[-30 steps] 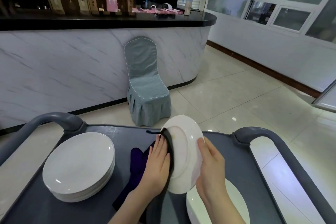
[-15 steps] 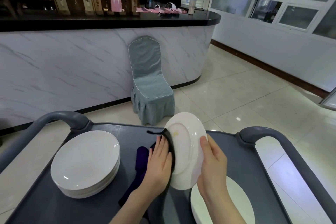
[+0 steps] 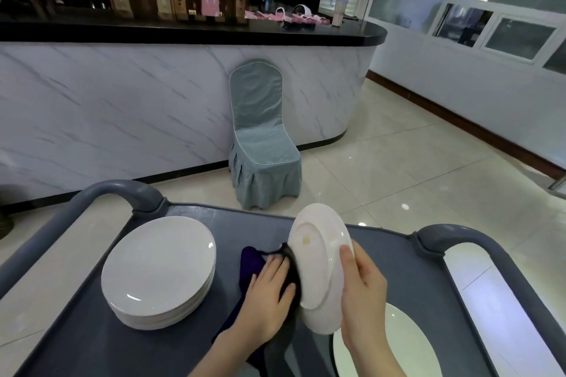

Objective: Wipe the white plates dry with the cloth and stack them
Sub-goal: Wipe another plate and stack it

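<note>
Head-worn camera looks forward and down onto the cart (image 3: 92, 346).

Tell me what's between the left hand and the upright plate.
The dark cloth: in the head view the left hand presses it against the plate, which the right hand holds on edge.
</note>
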Motion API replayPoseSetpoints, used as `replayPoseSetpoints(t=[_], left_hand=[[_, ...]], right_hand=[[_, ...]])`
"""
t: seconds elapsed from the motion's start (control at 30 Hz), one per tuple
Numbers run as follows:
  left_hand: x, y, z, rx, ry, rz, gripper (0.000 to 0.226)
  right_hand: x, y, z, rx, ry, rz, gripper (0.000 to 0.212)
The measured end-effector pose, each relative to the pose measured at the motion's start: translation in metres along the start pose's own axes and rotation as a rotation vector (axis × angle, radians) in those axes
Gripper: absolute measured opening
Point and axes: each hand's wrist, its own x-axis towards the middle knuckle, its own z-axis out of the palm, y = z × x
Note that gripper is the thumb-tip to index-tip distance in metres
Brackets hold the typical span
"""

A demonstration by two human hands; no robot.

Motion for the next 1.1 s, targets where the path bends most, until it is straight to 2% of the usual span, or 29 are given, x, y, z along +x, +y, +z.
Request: replayPoseSetpoints(t=[0.07,0.17,0.27,0.33,0.43,0.53,0.63,0.7,0.73,0.83,0.9,1.0,1.1], left_hand=[[-0.005,-0.013,-0.012,-0.005,0.001,0.008,0.043],[-0.013,-0.016,-0.04,-0.205,0.199,-0.064,0.017],[-0.017,-0.004,-0.078,-0.792,0.281,-0.293,0.02],[-0.02,-0.001,-0.1,-1.112,0.266,-0.351,0.019],[-0.029,-0.008,-0.12,-1.163,0.321,-0.373,0.017],[-0.037,-0.035,-0.132,-1.121,0.416,-0.477,0.028],[-0.043,-0.062,-0.14,-1.163,0.488,-0.532,0.033],[-0.046,-0.079,-0.147,-1.162,0.555,-0.552,0.036],[-0.047,-0.088,-0.15,-1.155,0.583,-0.56,0.038],[-0.052,-0.116,-0.159,-1.128,0.632,-0.571,0.042],[-0.057,-0.13,-0.161,-1.091,0.656,-0.561,0.045],[-0.065,-0.142,-0.162,-0.999,0.694,-0.537,0.048],[-0.071,-0.153,-0.163,-0.836,0.735,-0.497,0.05]], right_hand=[[0.001,0.003,0.005,-0.128,-0.008,-0.071,0.03],[-0.005,0.007,0.016,-0.255,-0.076,-0.138,0.026],[-0.016,0.017,0.032,-0.452,-0.191,-0.334,0.03],[-0.023,0.023,0.046,-0.573,-0.222,-0.531,0.033],[-0.033,0.032,0.067,-0.703,-0.334,-0.838,0.044],[-0.037,0.038,0.089,-0.751,-0.53,-0.923,0.054],[-0.03,0.043,0.111,-0.859,-0.812,-0.803,0.047],[-0.023,0.054,0.12,-0.895,-0.883,-0.547,0.047],[-0.019,0.061,0.122,-0.87,-0.826,-0.429,0.05],[-0.012,0.08,0.13,-0.697,-0.51,-0.099,0.071],[-0.01,0.089,0.139,-0.546,-0.48,0.106,0.073],[-0.014,0.106,0.154,-0.434,-0.524,0.162,0.057],[-0.021,0.115,0.17,-0.354,-0.544,0.175,0.052]])
